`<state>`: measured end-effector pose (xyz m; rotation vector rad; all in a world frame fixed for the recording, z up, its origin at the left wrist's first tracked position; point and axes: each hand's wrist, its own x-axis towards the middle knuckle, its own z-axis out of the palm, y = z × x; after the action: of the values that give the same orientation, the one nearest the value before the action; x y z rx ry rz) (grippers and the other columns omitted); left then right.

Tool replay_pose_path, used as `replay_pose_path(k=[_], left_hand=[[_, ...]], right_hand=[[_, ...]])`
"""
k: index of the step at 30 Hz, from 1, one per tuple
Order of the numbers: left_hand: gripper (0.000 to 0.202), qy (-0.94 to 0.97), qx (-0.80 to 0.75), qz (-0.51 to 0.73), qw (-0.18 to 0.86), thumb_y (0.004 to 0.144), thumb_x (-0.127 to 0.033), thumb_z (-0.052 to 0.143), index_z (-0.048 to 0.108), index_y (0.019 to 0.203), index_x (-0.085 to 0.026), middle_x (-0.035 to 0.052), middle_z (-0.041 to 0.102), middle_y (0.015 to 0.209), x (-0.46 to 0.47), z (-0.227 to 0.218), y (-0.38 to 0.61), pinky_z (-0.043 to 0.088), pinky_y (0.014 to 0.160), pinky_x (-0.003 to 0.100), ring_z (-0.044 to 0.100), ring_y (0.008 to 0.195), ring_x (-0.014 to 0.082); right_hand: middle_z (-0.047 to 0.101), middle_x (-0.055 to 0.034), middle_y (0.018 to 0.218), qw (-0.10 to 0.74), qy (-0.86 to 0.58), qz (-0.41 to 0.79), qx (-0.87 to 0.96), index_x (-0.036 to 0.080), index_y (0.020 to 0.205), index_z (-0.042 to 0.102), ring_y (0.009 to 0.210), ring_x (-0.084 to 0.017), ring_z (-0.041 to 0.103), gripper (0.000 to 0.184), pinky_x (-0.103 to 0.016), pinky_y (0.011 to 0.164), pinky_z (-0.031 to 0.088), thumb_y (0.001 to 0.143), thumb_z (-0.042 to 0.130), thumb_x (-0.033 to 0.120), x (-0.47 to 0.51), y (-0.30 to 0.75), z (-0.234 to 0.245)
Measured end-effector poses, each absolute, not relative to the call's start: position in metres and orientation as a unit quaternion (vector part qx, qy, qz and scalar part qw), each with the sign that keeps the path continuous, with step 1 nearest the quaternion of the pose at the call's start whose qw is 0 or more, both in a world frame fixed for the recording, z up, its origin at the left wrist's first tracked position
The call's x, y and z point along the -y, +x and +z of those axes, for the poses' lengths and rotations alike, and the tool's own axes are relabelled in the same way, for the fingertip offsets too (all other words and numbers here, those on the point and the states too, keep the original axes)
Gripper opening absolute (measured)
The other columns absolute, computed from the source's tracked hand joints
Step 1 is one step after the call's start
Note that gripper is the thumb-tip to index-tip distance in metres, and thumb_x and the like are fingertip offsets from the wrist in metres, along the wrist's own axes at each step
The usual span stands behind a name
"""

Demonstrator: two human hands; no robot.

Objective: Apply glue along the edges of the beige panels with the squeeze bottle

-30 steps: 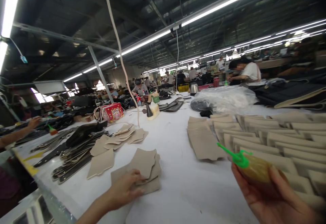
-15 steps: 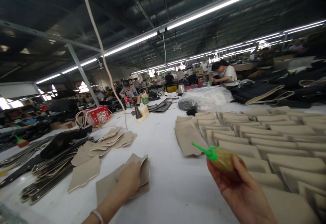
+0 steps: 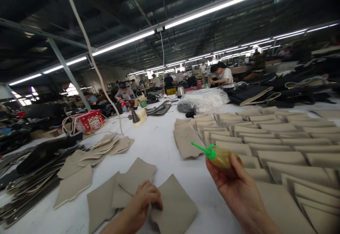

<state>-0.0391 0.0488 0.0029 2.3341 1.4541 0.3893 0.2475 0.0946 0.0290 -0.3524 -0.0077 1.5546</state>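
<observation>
At lower centre the left hand (image 3: 147,196) is curling at a beige piece (image 3: 176,204), whether pinching I cannot tell, while right of centre the right hand (image 3: 235,188) is clasping a green-tipped bottle (image 3: 221,157) and a plastic bundle (image 3: 205,99) is lying beyond.

My left hand (image 3: 145,195), toward seven o'clock, is bare, with slim fingers and a narrow wrist. My left forearm (image 3: 122,224) is bare too, down to where the view cuts it off. My right hand (image 3: 237,190), between four and five o'clock, is just as bare, its thumb long and slender. Nails are too small to make out.
</observation>
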Motion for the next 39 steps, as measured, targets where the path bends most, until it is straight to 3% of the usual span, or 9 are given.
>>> replay_pose_path(k=[2, 4, 7, 9, 12, 16, 20, 24, 39], left_hand=[[0.036, 0.804, -0.551, 0.129, 0.184, 0.077, -0.007, 0.034, 0.068, 0.073, -0.021, 0.0041, 0.066, 0.083, -0.053, 0.005, -0.039, 0.035, 0.097, 0.036, 0.057, 0.089, 0.0173], [0.037, 0.785, -0.581, 0.132, 0.168, 0.081, -0.012, 0.033, 0.069, 0.086, -0.019, 0.0069, 0.066, 0.092, -0.054, 0.009, -0.031, 0.04, 0.09, 0.034, 0.056, 0.094, 0.0194], [0.041, 0.778, -0.598, 0.111, 0.157, 0.083, -0.032, 0.048, 0.057, 0.121, -0.021, 0.0102, 0.057, 0.12, -0.044, 0.01, -0.003, 0.036, 0.099, 0.038, 0.048, 0.113, 0.0248], [0.058, 0.781, -0.598, 0.074, 0.166, 0.074, -0.038, 0.06, 0.051, 0.129, -0.024, 0.0113, 0.048, 0.132, -0.036, 0.008, 0.016, 0.032, 0.103, 0.043, 0.041, 0.121, 0.0295], [0.062, 0.797, -0.579, 0.039, 0.167, 0.067, -0.02, 0.058, 0.052, 0.127, -0.028, 0.0079, 0.042, 0.138, -0.031, 0.006, 0.025, 0.031, 0.104, 0.044, 0.038, 0.124, 0.0295], [0.056, 0.82, -0.542, 0.033, 0.183, 0.062, -0.002, 0.043, 0.063, 0.107, -0.03, -0.0002, 0.055, 0.125, -0.037, 0.01, 0.01, 0.036, 0.098, 0.033, 0.048, 0.113, 0.02], [0.032, 0.778, -0.595, 0.074, 0.186, 0.072, -0.013, 0.047, 0.06, 0.1, -0.022, 0.0046, 0.057, 0.113, -0.036, 0.009, 0.008, 0.04, 0.092, 0.029, 0.051, 0.104, 0.0193], [0.038, 0.736, -0.656, 0.04, 0.161, 0.069, -0.015, 0.051, 0.053, 0.107, -0.017, 0.0098, 0.052, 0.114, -0.03, 0.003, 0.021, 0.041, 0.091, 0.031, 0.05, 0.106, 0.0225], [0.034, 0.731, -0.671, -0.06, 0.109, 0.066, -0.009, 0.05, 0.057, 0.098, -0.011, 0.0153, 0.055, 0.103, -0.035, 0.008, 0.038, 0.045, 0.084, 0.037, 0.055, 0.096, 0.0275]], right_hand=[[0.075, -0.0056, 0.088, 0.7, -0.157, 0.696, 0.013, 0.023, 0.072, 0.07, 0.077, -0.026, 0.071, 0.025, -0.041, 0.068, 0.06, 0.055, 0.086, 0.015, -0.093, 0.245, 0.029], [0.075, -0.0044, 0.088, 0.7, -0.16, 0.695, 0.017, 0.024, 0.073, 0.07, 0.076, -0.025, 0.071, 0.026, -0.041, 0.068, 0.06, 0.055, 0.087, 0.015, -0.092, 0.243, 0.029], [0.075, -0.0041, 0.089, 0.7, -0.166, 0.694, 0.027, 0.024, 0.074, 0.069, 0.076, -0.025, 0.071, 0.025, -0.041, 0.068, 0.06, 0.057, 0.086, 0.016, -0.092, 0.241, 0.028], [0.075, -0.005, 0.091, 0.699, -0.172, 0.693, 0.036, 0.023, 0.077, 0.069, 0.077, -0.024, 0.071, 0.023, -0.041, 0.07, 0.06, 0.061, 0.084, 0.017, -0.092, 0.241, 0.027], [0.075, -0.0057, 0.092, 0.696, -0.181, 0.694, 0.048, 0.022, 0.08, 0.069, 0.077, -0.023, 0.071, 0.02, -0.04, 0.071, 0.059, 0.064, 0.082, 0.019, -0.091, 0.242, 0.025], [0.075, -0.0039, 0.09, 0.692, -0.188, 0.694, 0.061, 0.023, 0.078, 0.069, 0.077, -0.022, 0.07, 0.019, -0.04, 0.07, 0.06, 0.064, 0.082, 0.021, -0.089, 0.239, 0.025], [0.074, -0.0053, 0.094, 0.688, -0.194, 0.695, 0.083, 0.022, 0.086, 0.068, 0.082, -0.023, 0.07, 0.023, -0.041, 0.07, 0.06, 0.066, 0.081, 0.021, -0.086, 0.235, 0.027], [0.073, -0.0069, 0.096, 0.678, -0.211, 0.697, 0.101, 0.02, 0.092, 0.068, 0.084, -0.023, 0.069, 0.023, -0.04, 0.071, 0.059, 0.071, 0.077, 0.022, -0.085, 0.234, 0.026], [0.072, -0.0067, 0.1, 0.666, -0.247, 0.689, 0.144, 0.019, 0.093, 0.068, 0.092, -0.023, 0.066, 0.026, -0.038, 0.074, 0.058, 0.07, 0.077, 0.029, -0.084, 0.231, 0.026]])
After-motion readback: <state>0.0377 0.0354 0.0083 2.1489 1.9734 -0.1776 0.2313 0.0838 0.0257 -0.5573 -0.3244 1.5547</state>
